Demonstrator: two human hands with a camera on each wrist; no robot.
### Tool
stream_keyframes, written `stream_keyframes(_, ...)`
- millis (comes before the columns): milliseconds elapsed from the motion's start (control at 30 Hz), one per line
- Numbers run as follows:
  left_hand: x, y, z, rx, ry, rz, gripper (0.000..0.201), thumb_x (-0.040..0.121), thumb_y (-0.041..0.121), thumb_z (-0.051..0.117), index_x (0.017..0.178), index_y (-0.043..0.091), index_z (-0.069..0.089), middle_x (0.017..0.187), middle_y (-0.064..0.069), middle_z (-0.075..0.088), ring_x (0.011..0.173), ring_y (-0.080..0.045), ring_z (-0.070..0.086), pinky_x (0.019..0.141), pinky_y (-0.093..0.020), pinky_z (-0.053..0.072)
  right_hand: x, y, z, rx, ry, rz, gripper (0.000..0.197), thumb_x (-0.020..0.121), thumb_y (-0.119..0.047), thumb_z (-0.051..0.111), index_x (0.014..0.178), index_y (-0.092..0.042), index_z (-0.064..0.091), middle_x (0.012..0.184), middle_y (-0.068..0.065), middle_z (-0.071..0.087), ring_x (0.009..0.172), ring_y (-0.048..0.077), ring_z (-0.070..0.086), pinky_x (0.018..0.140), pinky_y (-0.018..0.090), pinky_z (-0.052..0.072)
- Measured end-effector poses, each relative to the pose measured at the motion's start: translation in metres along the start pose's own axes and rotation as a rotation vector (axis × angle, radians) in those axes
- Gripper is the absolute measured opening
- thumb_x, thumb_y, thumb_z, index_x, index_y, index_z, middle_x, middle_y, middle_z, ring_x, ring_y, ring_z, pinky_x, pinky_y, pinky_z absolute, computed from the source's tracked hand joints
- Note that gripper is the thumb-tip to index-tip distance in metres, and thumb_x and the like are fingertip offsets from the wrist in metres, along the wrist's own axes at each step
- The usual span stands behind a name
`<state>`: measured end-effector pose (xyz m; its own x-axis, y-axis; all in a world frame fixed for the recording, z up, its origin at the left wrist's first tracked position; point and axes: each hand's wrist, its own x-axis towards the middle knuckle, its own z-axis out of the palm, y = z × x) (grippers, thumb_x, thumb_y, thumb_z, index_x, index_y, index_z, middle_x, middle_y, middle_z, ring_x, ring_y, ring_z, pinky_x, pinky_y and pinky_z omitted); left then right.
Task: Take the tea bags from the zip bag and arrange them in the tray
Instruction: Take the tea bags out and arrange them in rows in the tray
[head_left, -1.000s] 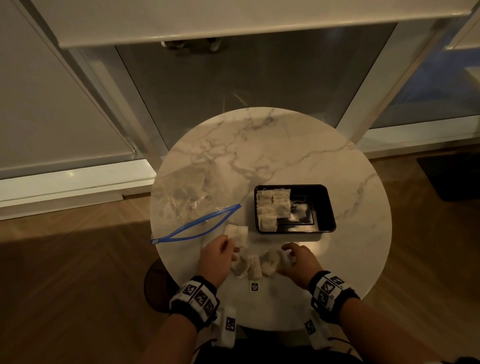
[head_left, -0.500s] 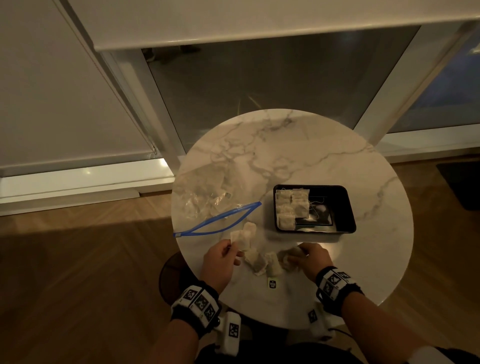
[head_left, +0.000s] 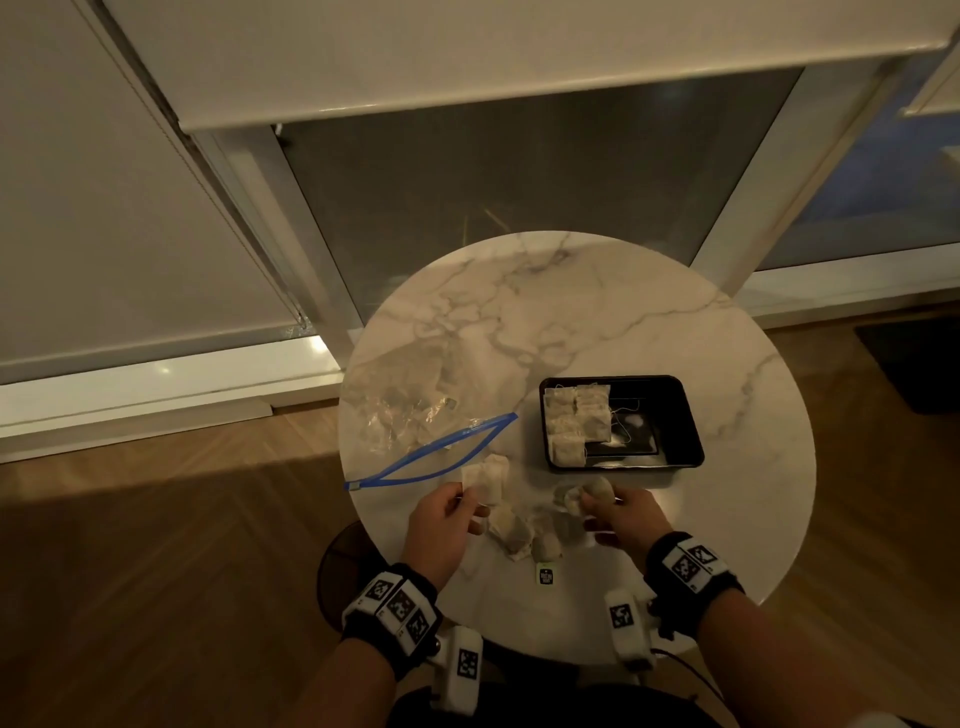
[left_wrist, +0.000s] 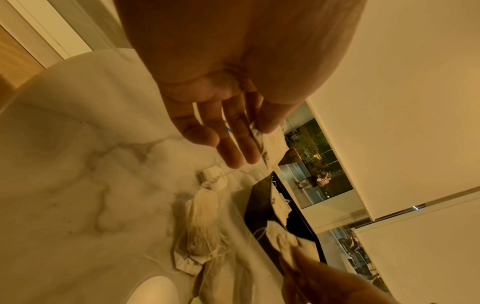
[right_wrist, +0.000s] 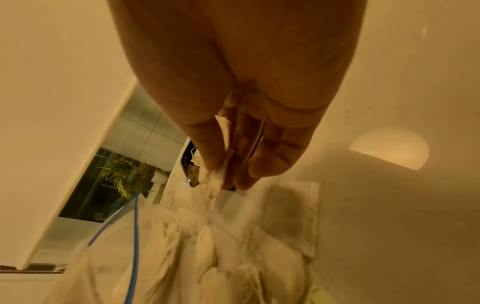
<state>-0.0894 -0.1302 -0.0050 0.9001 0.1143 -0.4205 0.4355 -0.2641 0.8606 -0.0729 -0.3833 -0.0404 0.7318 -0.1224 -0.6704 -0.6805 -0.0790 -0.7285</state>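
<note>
Marble spread round and pale beneath me, a counter (head_left: 597, 322) veined in grey, set before a dim window with wood floor on either side. Nearest me lay a small tag (head_left: 544, 576) on the stone, close to the near edge. Just beyond it sat a loose pile of tea bags (head_left: 524, 535) between my two hands, crumpled and overlapping.

My left hand (head_left: 441, 525) pinched one tea bag (head_left: 485, 478) by its edge between thumb and forefinger, holding it up over the counter; in the left wrist view the other fingers (left_wrist: 233, 142) were fairly straight and spread. My right hand (head_left: 621, 517) was closed on another crumpled bag (head_left: 584, 493), thumb against fingers, as the right wrist view showed (right_wrist: 215, 174).

Past my left hand the zip bag (head_left: 410, 410) lay flat and clear on the left of the counter, its blue zip strip (head_left: 436, 457) open in a long loop towards me. I could not tell whether any bags were inside it.

Past my right hand stood the black tray (head_left: 680, 415), just beside the zip strip's far end. Several tea bags (head_left: 576, 421) lay in rows in its left half, touching one another, their strings trailing over the bare right half.
</note>
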Motion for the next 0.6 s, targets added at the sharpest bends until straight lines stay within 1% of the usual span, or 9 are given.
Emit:
stream_keyframes(100, 0.000, 0.002, 0.002, -0.005, -0.013, 0.011, 0.021, 0.102, 0.027, 0.053, 0.094, 0.015, 0.069, 0.086, -0.002, 0.075, 0.064, -0.005, 0.067, 0.053, -0.012, 0.044, -0.004, -0.016, 0.012, -0.116, -0.141, 0.020, 0.025, 0.089, -0.032, 0.069, 0.112, -0.022, 0.066, 0.100, 0.004, 0.072, 0.089, 0.021, 0.069, 0.065, 0.031, 0.052)
stream_keyframes(133, 0.000, 0.003, 0.002, -0.003, -0.015, 0.012, 0.021, 0.102, 0.027, 0.053, 0.094, 0.015, 0.069, 0.086, -0.002, 0.075, 0.064, -0.005, 0.067, 0.053, -0.012, 0.044, -0.003, -0.018, 0.014, -0.185, -0.156, 0.030, 0.025, 0.090, -0.035, 0.067, 0.112, -0.024, 0.065, 0.100, 0.002, 0.072, 0.090, 0.020, 0.068, 0.065, 0.030, 0.051)
stream_keyframes(233, 0.002, 0.003, 0.003, 0.010, -0.020, 0.014, 0.020, 0.102, 0.026, 0.053, 0.095, 0.016, 0.069, 0.087, -0.002, 0.075, 0.064, -0.004, 0.067, 0.052, -0.011, 0.044, 0.004, -0.016, 0.011, -0.443, -0.038, -0.016, 0.032, 0.090, -0.033, 0.067, 0.120, -0.024, 0.061, 0.102, -0.003, 0.066, 0.088, 0.016, 0.064, 0.067, 0.027, 0.050)
stream_keyframes(300, 0.003, 0.002, 0.004, 0.012, -0.020, 0.017, 0.020, 0.102, 0.025, 0.053, 0.094, 0.016, 0.069, 0.087, -0.003, 0.074, 0.063, -0.004, 0.066, 0.052, -0.012, 0.044, 0.008, -0.009, 0.005, -0.666, 0.001, -0.063, 0.043, 0.085, -0.034, 0.070, 0.126, -0.025, 0.057, 0.108, -0.001, 0.060, 0.092, 0.016, 0.062, 0.076, 0.028, 0.054)
stream_keyframes(333, 0.004, 0.002, 0.004, 0.013, -0.021, 0.018, 0.020, 0.102, 0.024, 0.053, 0.094, 0.015, 0.069, 0.086, -0.003, 0.074, 0.063, -0.004, 0.066, 0.052, -0.012, 0.044, 0.010, -0.004, 0.003, -0.782, -0.010, -0.077, 0.051, 0.081, -0.038, 0.073, 0.128, -0.030, 0.054, 0.114, 0.001, 0.056, 0.098, 0.019, 0.061, 0.082, 0.031, 0.055)
stream_keyframes(400, 0.005, 0.001, 0.005, 0.013, -0.025, 0.011, 0.020, 0.102, 0.024, 0.053, 0.093, 0.014, 0.069, 0.086, -0.003, 0.075, 0.062, -0.004, 0.066, 0.052, -0.012, 0.044, 0.010, 0.001, 0.003, -0.978, -0.044, -0.100, 0.066, 0.073, -0.043, 0.078, 0.132, -0.039, 0.047, 0.127, 0.004, 0.043, 0.115, 0.026, 0.051, 0.095, 0.038, 0.051)
stream_keyframes(433, 0.006, 0.000, 0.005, 0.015, -0.028, 0.008, 0.020, 0.102, 0.024, 0.053, 0.093, 0.014, 0.069, 0.086, -0.003, 0.075, 0.062, -0.004, 0.066, 0.052, -0.012, 0.044, 0.010, 0.002, 0.004, -1.037, -0.060, -0.117, 0.069, 0.072, -0.045, 0.078, 0.132, -0.042, 0.045, 0.129, 0.004, 0.040, 0.119, 0.028, 0.046, 0.099, 0.040, 0.049)
stream_keyframes(500, 0.007, -0.001, 0.006, 0.024, -0.032, 0.003, 0.020, 0.102, 0.024, 0.053, 0.094, 0.015, 0.069, 0.086, -0.003, 0.075, 0.063, -0.005, 0.067, 0.053, -0.013, 0.044, 0.009, 0.001, 0.007, -1.087, -0.069, -0.166, 0.063, 0.074, -0.048, 0.076, 0.130, -0.044, 0.046, 0.130, 0.004, 0.038, 0.121, 0.028, 0.042, 0.101, 0.041, 0.047)
stream_keyframes(600, 0.009, -0.001, 0.007, 0.027, -0.025, -0.007, 0.021, 0.102, 0.024, 0.053, 0.093, 0.015, 0.069, 0.086, -0.002, 0.075, 0.064, -0.006, 0.067, 0.053, -0.013, 0.045, 0.009, 0.000, 0.010, -1.121, -0.094, -0.190, 0.049, 0.079, -0.050, 0.071, 0.123, -0.040, 0.053, 0.127, 0.002, 0.039, 0.121, 0.027, 0.041, 0.102, 0.041, 0.045)
